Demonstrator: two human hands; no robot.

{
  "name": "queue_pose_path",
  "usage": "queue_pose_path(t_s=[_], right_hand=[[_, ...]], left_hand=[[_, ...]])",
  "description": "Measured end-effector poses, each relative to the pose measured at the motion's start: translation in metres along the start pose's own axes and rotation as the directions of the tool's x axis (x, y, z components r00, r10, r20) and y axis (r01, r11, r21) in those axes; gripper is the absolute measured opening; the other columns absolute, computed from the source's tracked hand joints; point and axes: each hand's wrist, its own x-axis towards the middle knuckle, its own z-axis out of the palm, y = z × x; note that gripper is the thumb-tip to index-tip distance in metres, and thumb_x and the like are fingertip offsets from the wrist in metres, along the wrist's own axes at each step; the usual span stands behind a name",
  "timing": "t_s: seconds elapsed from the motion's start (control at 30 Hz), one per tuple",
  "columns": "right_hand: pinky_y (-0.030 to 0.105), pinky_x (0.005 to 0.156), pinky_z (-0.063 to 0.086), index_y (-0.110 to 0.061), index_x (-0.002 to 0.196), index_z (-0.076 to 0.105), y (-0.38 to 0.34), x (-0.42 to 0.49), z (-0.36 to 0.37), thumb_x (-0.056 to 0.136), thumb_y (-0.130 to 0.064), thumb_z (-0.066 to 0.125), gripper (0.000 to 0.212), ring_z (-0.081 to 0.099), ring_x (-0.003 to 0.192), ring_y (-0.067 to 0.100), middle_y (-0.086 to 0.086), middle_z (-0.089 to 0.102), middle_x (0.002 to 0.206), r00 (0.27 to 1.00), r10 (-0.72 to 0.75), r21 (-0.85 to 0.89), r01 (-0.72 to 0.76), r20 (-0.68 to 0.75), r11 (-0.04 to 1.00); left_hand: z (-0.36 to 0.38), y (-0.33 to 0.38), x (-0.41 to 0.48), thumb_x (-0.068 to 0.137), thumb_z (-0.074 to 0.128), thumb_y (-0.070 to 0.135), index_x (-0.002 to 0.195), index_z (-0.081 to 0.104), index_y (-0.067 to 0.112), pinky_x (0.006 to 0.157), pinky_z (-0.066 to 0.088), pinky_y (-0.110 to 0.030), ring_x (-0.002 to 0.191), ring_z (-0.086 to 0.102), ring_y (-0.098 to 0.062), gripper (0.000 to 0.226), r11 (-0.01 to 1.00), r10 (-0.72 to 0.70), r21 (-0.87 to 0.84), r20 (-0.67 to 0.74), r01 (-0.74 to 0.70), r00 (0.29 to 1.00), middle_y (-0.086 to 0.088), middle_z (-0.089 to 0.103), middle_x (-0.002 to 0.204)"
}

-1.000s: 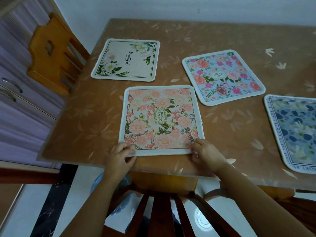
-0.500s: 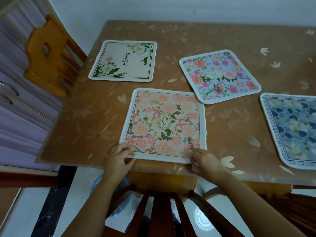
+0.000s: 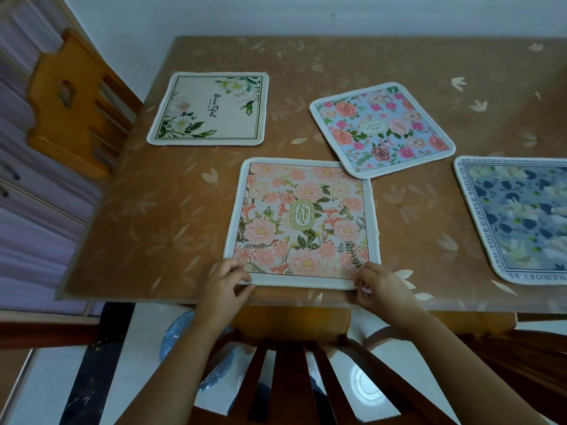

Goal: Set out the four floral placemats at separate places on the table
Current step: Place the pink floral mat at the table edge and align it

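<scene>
Four floral placemats lie flat on the brown table [image 3: 153,228]. A pink "Garden" placemat [image 3: 302,222] sits near the front edge. My left hand [image 3: 225,285] pinches its near left corner and my right hand [image 3: 379,286] pinches its near right corner. A cream placemat with white flowers [image 3: 208,110] lies at the back left. A light blue placemat with pink roses [image 3: 382,130] lies behind and to the right, its near corner just touching the pink one's far right corner. A dark blue placemat [image 3: 521,219] lies at the right, cut off by the frame.
A light wooden chair [image 3: 73,108] stands at the table's left side, against a cabinet [image 3: 27,210]. A dark wooden chair back [image 3: 294,372] is right below me at the front edge. The wall runs behind the table. The table's far right part is bare.
Both hands have slid the pink placemat to the right and turned it a little, so its far right corner now meets the light blue placemat. The other three mats have stayed put.
</scene>
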Motion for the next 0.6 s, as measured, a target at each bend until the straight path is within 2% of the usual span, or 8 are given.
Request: queue_pose_path(t_s=[0.23, 0.37, 0.6], right_hand=[[0.032, 0.061, 0.042, -0.002, 0.069, 0.057, 0.009, -0.003, -0.002, 0.06, 0.011, 0.068, 0.02, 0.058, 0.071, 0.036, 0.018, 0.06, 0.075, 0.997, -0.003, 0.001, 0.003, -0.072, 1.0], [0.035, 0.055, 0.049, -0.004, 0.07, 0.058, 0.008, -0.01, -0.001, 0.056, 0.009, 0.075, 0.026, 0.059, 0.067, 0.036, 0.016, 0.061, 0.074, 0.994, -0.049, -0.029, 0.047, -0.094, 0.999], [0.046, 0.055, 0.053, -0.004, 0.076, 0.059, 0.014, -0.017, 0.0, 0.066, 0.0, 0.074, 0.018, 0.056, 0.078, 0.035, 0.016, 0.06, 0.083, 0.991, 0.031, -0.007, -0.033, -0.13, 0.999]], left_hand=[[0.003, 0.004, -0.002, 0.069, 0.076, 0.003, 0.076, 0.068, 0.005, 0.079, 0.046, -0.038, 0.097, 0.054, -0.029, 0.011, 1.0, 0.027, 0.002, 0.013, -0.027, 1.0, -0.011, 0.062, 0.096], [0.004, 0.004, -0.002, 0.069, 0.076, 0.004, 0.075, 0.067, 0.005, 0.078, 0.047, -0.038, 0.098, 0.054, -0.029, 0.011, 1.0, 0.02, 0.004, 0.006, -0.02, 1.0, -0.01, 0.062, 0.096], [0.006, 0.004, -0.002, 0.07, 0.074, 0.001, 0.074, 0.067, 0.002, 0.076, 0.043, -0.032, 0.098, 0.053, -0.029, 0.009, 1.0, 0.014, -0.012, 0.003, -0.014, 1.0, -0.012, 0.061, 0.095]])
